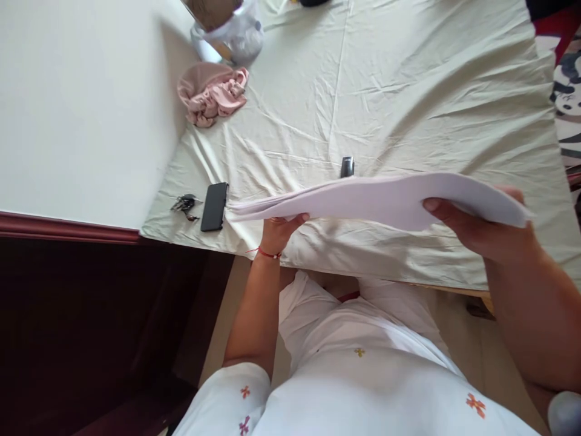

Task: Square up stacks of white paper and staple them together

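While you stand at the bed [408, 91], your left hand [278, 233] and right hand [476, 227] each grip the sheet [385, 197] from below, keeping it level above the bed; phone [214, 206] lies just left, pink cloth [212, 94] beyond.

Pale green bedsheet [408, 91] before me, black phone [214, 206] beside keys [184, 204] near my edge, small dark device [347, 166] mid-sheet, crumpled pink cloth [212, 94] by plastic bag [238, 33], cream wall [82, 109] left.
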`<state>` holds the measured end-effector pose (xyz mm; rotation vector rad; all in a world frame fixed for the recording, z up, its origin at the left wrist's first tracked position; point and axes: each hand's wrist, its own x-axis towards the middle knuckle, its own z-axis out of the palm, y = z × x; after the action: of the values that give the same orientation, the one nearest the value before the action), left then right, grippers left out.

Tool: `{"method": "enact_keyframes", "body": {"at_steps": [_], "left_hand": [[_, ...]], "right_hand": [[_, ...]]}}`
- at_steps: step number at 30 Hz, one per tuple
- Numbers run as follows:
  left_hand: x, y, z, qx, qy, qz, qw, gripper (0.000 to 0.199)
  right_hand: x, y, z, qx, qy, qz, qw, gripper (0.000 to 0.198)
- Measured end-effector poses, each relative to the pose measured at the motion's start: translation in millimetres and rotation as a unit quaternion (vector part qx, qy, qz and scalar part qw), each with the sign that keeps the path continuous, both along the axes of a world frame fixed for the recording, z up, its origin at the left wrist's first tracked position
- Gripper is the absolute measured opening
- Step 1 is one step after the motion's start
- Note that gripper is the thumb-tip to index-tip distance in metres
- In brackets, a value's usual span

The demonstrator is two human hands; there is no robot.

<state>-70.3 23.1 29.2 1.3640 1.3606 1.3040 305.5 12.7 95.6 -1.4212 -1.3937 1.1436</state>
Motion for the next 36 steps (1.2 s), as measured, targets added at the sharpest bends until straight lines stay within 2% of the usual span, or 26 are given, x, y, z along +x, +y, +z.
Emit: {"method": "enact_keyframes", "body": {"at_steps": [4, 7, 12, 16, 21, 24, 28, 30, 33, 36], "left_hand": [[2, 0, -11.8, -0.044, 0.035, -0.025, 0.998, 0.049], [-1, -1, -11.9, -0.047, 0.051, -0.028, 0.997, 0.045], [-10, -7, -7.3, -0.056, 0.091, -0.048, 0.993, 0.038], [-6, -8, -12.8, -0.074, 0.097, -0.055, 0.991, 0.046], [5, -8, -14.8, -0.038, 0.081, -0.046, 0.995, 0.047], [7, -12, -9.3, -0.069, 0.062, -0.062, 0.994, 0.046], [9, -21, -4.8, -0.139, 0.008, -0.133, 0.981, 0.048], [10, -26, -3.4, -0.178, -0.009, -0.17, 0.969, 0.048], [13, -29, 2.6, -0.24, 0.016, -0.245, 0.939, 0.044], [19, -27, 12.5, -0.253, 0.085, -0.355, 0.896, 0.038]], "right_hand": [[-15, 4, -24, 0.006, 0.01, 0.016, 1.0, 0.034], [-15, 8, -38, 0.005, 0.036, 0.018, 0.999, 0.034], [-9, 10, -39, 0.051, 0.047, 0.033, 0.997, 0.025], [-14, 15, -40, -0.006, 0.02, 0.053, 0.998, 0.038], [-24, 14, -42, -0.007, 0.062, -0.006, 0.998, 0.039], [-23, 4, -41, -0.082, 0.107, -0.017, 0.991, 0.038], [-10, -15, -44, -0.22, 0.151, -0.019, 0.964, 0.035], [1, -22, -49, -0.262, 0.141, -0.017, 0.954, 0.036], [19, -26, -54, -0.229, 0.061, -0.036, 0.971, 0.051], [31, -23, -51, -0.125, -0.101, -0.031, 0.986, 0.074]]}}
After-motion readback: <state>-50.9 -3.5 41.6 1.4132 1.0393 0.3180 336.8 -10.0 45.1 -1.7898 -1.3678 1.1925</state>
